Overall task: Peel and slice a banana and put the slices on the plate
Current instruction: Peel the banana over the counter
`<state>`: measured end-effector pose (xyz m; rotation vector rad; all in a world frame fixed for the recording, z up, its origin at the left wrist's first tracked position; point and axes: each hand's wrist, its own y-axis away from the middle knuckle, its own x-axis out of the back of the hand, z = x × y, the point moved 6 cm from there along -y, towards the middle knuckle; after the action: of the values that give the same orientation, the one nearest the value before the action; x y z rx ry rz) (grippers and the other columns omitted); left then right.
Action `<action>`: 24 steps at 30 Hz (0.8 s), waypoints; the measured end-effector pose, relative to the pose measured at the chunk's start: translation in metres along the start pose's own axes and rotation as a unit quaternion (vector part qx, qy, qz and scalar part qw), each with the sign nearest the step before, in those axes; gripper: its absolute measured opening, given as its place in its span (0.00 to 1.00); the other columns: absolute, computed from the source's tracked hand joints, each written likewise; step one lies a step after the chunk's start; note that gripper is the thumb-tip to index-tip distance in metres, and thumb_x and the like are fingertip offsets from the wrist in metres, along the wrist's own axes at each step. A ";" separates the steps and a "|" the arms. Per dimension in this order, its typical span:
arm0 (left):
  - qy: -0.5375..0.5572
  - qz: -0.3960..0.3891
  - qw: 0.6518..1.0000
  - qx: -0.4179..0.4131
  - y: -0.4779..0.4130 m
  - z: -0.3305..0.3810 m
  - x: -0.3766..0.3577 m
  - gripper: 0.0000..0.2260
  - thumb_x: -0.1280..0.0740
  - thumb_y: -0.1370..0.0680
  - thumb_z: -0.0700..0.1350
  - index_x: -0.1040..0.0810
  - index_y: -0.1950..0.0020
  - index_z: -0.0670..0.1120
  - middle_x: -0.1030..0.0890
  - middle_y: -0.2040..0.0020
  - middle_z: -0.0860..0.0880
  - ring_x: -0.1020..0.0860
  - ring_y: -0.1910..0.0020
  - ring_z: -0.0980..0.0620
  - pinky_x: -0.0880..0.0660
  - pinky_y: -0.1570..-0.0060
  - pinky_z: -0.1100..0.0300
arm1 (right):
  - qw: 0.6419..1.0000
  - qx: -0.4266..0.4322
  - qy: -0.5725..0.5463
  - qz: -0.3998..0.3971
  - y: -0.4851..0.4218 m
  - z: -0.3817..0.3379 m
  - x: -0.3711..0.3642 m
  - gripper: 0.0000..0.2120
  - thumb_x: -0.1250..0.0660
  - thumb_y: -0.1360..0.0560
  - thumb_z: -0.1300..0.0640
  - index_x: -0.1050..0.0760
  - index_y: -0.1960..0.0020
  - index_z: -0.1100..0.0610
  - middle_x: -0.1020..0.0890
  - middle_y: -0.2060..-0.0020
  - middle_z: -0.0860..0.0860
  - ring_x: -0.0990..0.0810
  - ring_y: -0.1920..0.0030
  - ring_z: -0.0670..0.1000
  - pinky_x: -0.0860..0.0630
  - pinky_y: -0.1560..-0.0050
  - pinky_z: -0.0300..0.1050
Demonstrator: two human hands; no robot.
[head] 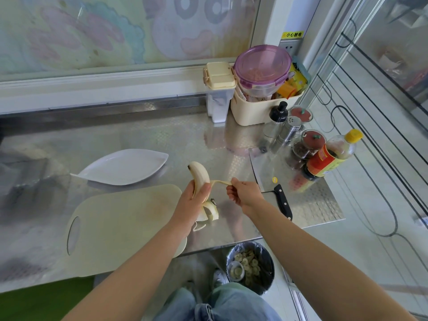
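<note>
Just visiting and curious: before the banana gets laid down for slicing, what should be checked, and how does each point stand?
1. Peel off: not ok. The right hand pinches a peel strip attached to the banana; more peel hangs below the left hand.
2. Grip: ok. The left hand grips the banana's lower part.
3. Board ready: ok, the cutting board is bare where visible.
4. Knife near: ok, the cleaver lies right of the hands, handle toward the person.
5. Plate ready: ok, the plate holds no slices.
6. Blade sharpness: cannot tell.
</note>
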<state>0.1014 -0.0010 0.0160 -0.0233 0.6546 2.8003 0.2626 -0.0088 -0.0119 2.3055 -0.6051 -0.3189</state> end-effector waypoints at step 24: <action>0.125 -0.003 0.992 -0.002 -0.016 0.017 0.012 0.23 0.35 0.28 0.58 0.27 0.35 0.53 0.21 0.42 0.52 0.20 0.46 0.55 0.24 0.45 0.56 | 0.836 0.203 0.441 -0.257 0.015 0.002 -0.048 0.26 0.26 0.37 0.40 0.27 0.43 0.48 0.19 0.52 0.47 0.21 0.50 0.49 0.25 0.43 0.50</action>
<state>0.0943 0.0234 0.0231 -0.3824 0.7014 2.8191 0.2155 0.0052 -0.0007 2.6280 0.4697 0.6912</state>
